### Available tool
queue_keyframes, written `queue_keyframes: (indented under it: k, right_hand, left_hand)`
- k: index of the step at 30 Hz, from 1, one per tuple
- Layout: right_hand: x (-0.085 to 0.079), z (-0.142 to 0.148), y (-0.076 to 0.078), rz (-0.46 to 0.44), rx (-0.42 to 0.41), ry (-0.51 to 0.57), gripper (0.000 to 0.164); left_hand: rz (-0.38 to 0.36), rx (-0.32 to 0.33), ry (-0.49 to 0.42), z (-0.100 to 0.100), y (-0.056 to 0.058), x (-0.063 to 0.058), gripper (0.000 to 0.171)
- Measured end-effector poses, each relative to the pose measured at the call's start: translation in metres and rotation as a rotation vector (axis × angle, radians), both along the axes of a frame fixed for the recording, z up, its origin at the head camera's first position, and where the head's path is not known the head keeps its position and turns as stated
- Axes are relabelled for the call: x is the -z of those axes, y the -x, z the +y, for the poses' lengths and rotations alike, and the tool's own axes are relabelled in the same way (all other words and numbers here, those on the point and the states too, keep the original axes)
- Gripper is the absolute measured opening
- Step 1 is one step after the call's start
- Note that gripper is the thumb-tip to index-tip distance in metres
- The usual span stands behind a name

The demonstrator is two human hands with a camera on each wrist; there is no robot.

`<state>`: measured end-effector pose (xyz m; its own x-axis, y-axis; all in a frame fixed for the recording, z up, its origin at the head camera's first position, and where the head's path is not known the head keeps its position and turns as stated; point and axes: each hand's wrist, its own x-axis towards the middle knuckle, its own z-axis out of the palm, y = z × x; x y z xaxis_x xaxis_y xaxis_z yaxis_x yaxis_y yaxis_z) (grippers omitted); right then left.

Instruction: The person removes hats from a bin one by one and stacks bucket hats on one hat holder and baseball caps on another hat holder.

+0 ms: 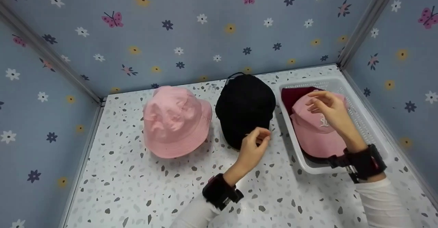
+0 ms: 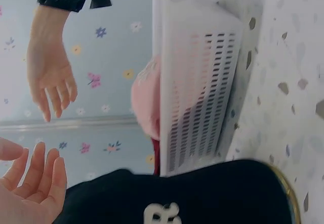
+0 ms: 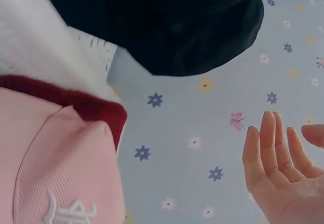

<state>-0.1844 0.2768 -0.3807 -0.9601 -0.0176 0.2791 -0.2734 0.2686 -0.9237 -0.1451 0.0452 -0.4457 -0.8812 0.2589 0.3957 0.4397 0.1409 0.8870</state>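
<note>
My left hand (image 1: 252, 149) hovers over the front of a black cap (image 1: 244, 108), its fingers loosely bent with nothing between them. In the left wrist view the cap shows a white letter and a gold edge on its brim. Above a white basket (image 1: 285, 118) is my right hand (image 1: 330, 113), fingers relaxed and holding nothing. A pink cap (image 1: 320, 140) with a white emblem lies in that basket, over a dark red item (image 1: 294, 96). Something dark peeks out under the pink brim. Left of the black cap sits a pink bucket hat (image 1: 174, 122).
The speckled white tabletop (image 1: 137, 193) runs up to blue flowered panels (image 1: 205, 26) at the back and both sides. Along the table's right side stands the basket, its perforated wall (image 2: 202, 102) rising beside the black cap.
</note>
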Motion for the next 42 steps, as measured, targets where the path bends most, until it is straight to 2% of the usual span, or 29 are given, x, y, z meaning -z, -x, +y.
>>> queue_keyframes:
  k: [9, 18, 25, 30, 32, 39, 42]
  right_hand:
    - [0.004, 0.025, 0.017, -0.032, 0.048, -0.108, 0.027]
    - [-0.010, 0.028, 0.022, -0.042, 0.076, -0.212, 0.025]
    - [0.010, 0.042, 0.044, -0.044, 0.115, -0.361, 0.026]
    - [0.024, 0.042, 0.055, -0.054, 0.136, -0.428, 0.027]
    - [0.029, 0.042, 0.058, -0.062, 0.141, -0.455, 0.028]
    - [0.039, 0.047, 0.066, -0.071, 0.146, -0.498, 0.029]
    - [0.041, 0.051, 0.069, -0.076, 0.149, -0.510, 0.030]
  left_hand:
    - [-0.109, 0.049, 0.102, 0.034, 0.004, 0.017, 0.011]
    - [-0.262, 0.048, 0.083, 0.057, 0.007, 0.038, 0.013]
    - [-0.421, 0.048, 0.140, 0.070, 0.008, 0.054, 0.033]
    - [-0.615, 0.054, 0.062, 0.084, 0.007, 0.061, 0.045]
    - [-0.671, 0.051, 0.019, 0.090, 0.006, 0.064, 0.045]
    - [-0.685, 0.046, -0.027, 0.105, 0.002, 0.072, 0.029]
    - [-0.722, 0.045, -0.096, 0.108, 0.000, 0.072, 0.025]
